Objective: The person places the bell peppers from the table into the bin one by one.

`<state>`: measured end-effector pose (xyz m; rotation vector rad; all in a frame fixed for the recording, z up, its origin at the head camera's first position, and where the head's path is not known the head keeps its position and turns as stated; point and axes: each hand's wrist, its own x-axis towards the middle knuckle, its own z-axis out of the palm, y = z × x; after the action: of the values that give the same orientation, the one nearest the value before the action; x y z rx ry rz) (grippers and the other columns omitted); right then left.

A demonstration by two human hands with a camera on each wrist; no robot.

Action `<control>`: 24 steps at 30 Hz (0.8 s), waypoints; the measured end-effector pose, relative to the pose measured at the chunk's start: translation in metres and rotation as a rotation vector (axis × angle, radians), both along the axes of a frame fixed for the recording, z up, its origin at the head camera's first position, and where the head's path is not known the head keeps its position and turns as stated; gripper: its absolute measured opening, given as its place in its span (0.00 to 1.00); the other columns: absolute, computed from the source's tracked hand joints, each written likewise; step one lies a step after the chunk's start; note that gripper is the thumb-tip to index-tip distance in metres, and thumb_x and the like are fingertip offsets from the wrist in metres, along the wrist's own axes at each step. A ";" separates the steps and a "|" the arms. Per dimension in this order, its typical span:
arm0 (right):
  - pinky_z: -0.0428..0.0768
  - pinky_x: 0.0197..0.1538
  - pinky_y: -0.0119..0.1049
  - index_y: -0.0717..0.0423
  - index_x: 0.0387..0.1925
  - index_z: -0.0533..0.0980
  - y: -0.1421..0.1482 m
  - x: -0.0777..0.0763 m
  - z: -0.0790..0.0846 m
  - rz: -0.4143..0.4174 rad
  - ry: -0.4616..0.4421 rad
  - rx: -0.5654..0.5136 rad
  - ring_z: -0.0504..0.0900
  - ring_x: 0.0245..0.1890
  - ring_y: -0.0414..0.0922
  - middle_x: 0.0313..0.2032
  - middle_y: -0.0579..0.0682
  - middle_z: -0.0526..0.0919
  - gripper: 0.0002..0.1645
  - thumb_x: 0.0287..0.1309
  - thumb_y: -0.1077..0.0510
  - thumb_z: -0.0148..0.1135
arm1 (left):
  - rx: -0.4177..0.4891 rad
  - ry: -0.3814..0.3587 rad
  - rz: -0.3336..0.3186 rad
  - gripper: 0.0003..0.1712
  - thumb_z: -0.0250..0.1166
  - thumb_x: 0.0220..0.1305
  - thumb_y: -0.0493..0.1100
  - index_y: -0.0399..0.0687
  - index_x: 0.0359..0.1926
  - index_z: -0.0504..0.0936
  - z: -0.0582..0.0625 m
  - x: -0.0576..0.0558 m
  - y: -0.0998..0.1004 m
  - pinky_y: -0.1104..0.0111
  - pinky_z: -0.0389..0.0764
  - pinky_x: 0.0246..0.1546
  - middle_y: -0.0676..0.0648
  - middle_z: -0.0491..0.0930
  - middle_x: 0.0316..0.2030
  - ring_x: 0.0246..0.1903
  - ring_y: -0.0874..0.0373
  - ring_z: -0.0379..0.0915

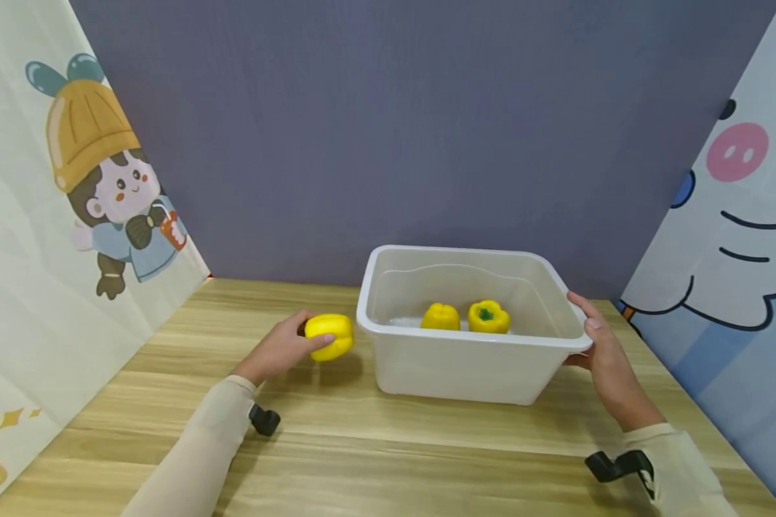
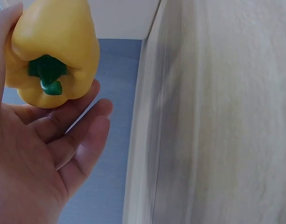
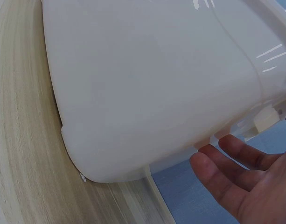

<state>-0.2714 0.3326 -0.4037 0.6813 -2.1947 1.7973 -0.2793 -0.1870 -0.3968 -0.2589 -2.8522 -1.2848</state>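
In the head view, my left hand (image 1: 281,350) holds a yellow bell pepper (image 1: 332,337) between thumb and fingers, just left of a white plastic bin (image 1: 455,366). The left wrist view shows the pepper's green stem (image 2: 50,77) facing the palm, with the other fingers spread below it. My right hand (image 1: 614,370) grips the bin's right end at the rim. From the right wrist, its fingertips (image 3: 203,165) are seen right at the bin's outer wall. Two more yellow bell peppers, a left one (image 1: 441,317) and a right one (image 1: 488,317), lie inside the bin.
The bin stands on a wood-grain table (image 1: 401,459), toward its back. Behind rises a grey-blue panel (image 1: 362,129). Printed cloths with cartoon figures hang at the left (image 1: 19,237) and right (image 1: 718,287). Each wrist wears a black mount.
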 end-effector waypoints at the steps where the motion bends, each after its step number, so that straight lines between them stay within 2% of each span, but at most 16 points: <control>1: 0.81 0.39 0.36 0.49 0.79 0.51 0.000 0.000 0.000 0.000 0.001 0.000 0.80 0.44 0.39 0.58 0.50 0.72 0.31 0.81 0.49 0.26 | -0.001 -0.002 0.008 0.36 0.69 0.61 0.65 0.45 0.58 0.74 0.000 0.000 0.000 0.61 0.76 0.40 0.46 0.79 0.44 0.40 0.52 0.74; 13: 0.81 0.40 0.35 0.49 0.79 0.50 -0.001 0.002 0.000 -0.030 -0.009 0.045 0.79 0.45 0.39 0.59 0.53 0.69 0.31 0.81 0.47 0.25 | -0.002 -0.022 0.024 0.38 0.68 0.61 0.66 0.43 0.59 0.73 0.001 -0.001 -0.002 0.60 0.76 0.42 0.44 0.78 0.45 0.41 0.51 0.74; 24: 0.81 0.40 0.35 0.49 0.79 0.50 0.001 -0.002 -0.001 0.008 -0.020 -0.006 0.80 0.45 0.38 0.58 0.49 0.71 0.31 0.81 0.49 0.26 | -0.027 -0.005 0.061 0.42 0.67 0.59 0.70 0.43 0.59 0.72 0.005 -0.002 -0.001 0.60 0.76 0.42 0.44 0.78 0.46 0.41 0.51 0.74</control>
<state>-0.2731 0.3334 -0.4047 0.6752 -2.2009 1.8219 -0.2817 -0.1876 -0.3916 -0.1679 -2.8596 -1.2396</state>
